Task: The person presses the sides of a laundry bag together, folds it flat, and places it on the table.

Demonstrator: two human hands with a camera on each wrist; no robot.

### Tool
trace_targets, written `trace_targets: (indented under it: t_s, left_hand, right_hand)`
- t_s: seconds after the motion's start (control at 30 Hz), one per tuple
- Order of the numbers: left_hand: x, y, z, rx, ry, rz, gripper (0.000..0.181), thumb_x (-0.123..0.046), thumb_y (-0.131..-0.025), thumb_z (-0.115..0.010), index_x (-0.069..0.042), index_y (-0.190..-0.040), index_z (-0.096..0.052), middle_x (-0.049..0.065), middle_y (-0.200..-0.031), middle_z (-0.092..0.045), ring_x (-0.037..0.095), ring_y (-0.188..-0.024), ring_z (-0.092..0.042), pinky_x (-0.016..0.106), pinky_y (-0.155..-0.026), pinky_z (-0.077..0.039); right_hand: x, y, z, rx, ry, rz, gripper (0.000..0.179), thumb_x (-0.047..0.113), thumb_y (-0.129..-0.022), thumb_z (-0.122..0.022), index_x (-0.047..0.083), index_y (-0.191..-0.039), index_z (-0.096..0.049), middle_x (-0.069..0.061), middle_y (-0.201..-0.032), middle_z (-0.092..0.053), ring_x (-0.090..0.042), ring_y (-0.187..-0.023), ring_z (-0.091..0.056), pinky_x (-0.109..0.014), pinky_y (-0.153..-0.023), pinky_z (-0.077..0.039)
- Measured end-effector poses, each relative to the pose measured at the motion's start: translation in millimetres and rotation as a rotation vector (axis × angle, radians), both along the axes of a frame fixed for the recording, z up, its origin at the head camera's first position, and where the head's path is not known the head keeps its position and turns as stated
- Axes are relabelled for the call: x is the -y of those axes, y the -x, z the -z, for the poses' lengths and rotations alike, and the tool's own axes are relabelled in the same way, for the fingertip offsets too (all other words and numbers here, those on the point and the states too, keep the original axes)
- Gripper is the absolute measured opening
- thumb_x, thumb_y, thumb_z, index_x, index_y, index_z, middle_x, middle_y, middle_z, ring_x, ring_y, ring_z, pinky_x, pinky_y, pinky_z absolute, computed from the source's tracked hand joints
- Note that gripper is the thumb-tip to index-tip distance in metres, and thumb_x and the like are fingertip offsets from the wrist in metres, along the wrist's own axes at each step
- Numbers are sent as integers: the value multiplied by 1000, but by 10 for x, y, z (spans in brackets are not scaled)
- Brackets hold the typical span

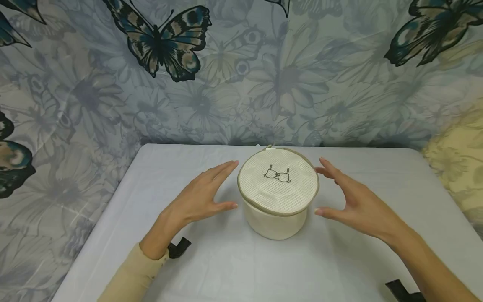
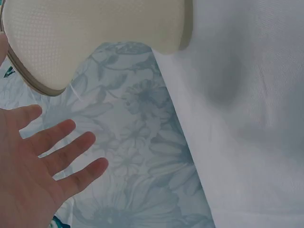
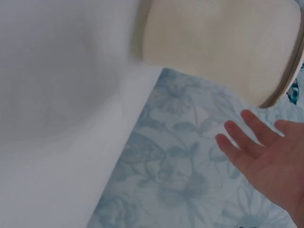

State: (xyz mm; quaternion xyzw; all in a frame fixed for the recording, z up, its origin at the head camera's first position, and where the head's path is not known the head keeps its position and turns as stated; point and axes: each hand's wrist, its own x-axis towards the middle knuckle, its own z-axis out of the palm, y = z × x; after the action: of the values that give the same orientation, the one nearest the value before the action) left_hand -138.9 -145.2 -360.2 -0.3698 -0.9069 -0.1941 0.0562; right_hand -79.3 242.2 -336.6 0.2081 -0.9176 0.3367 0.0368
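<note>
A round cream mesh laundry bag (image 1: pixel 277 222) with a zipped lid stands upright on the white table. Its lid shows a drawing of a bra (image 1: pixel 277 174), and a beige zipper edge runs round the top. To its left is my left hand (image 1: pixel 200 195), fingers extended and thumb apart, a small gap from the wall. My right hand (image 1: pixel 358 203) is spread on the other side, its fingertips near the rim. In the left wrist view the bag (image 2: pixel 128 21) is above the spread fingers; in the right wrist view the bag (image 3: pixel 218 47) is likewise above the fingers.
The white table (image 1: pixel 211 268) ends at a back edge against a floral butterfly cloth (image 1: pixel 234 96). Yellowish fabric (image 1: pixel 460 159) hangs at the right. Black straps (image 1: pixel 179 247) show by both wrists.
</note>
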Motion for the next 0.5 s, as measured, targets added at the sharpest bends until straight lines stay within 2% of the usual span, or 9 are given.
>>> trace_targets:
  t_s: [0.13, 0.23, 0.37, 0.5]
  left_hand:
    - [-68, 12, 14, 36, -26, 7, 98, -57, -86, -71, -33, -160, -11, 0, -160, -31, 23, -143, -36, 48, -111, -37]
    - [-103, 24, 18, 45, -35, 9, 97, -59, -86, -69, -35, -160, -11, 1, -157, -36, 23, -141, -38, 48, -111, -38]
    - [-142, 41, 13, 41, -68, 34, 91, -57, -88, -69, -34, -160, -17, 0, -154, -41, 22, -138, -43, 47, -109, -41]
    - [-184, 56, 7, 25, -122, 85, 80, -50, -90, -69, -29, -157, -31, -3, -150, -45, 19, -134, -47, 43, -106, -44]
  right_hand:
    - [36, 21, 3, -12, 0, -26, 111, 31, -77, -87, 35, -160, -14, -1, -151, -46, -37, -129, -50, -56, -101, -40]
    - [52, 40, 8, -40, 3, -58, 110, 29, -78, -87, 30, -160, -15, -5, -151, -46, -32, -130, -50, -35, -106, -40]
    - [71, 62, 23, -59, 32, -87, 106, 26, -78, -87, 25, -160, -20, -4, -152, -46, -22, -134, -47, -9, -104, -31]
    - [81, 76, 39, -42, 33, -75, 97, 28, -80, -85, 22, -158, -28, -1, -155, -41, -17, -136, -45, -8, -104, -32]
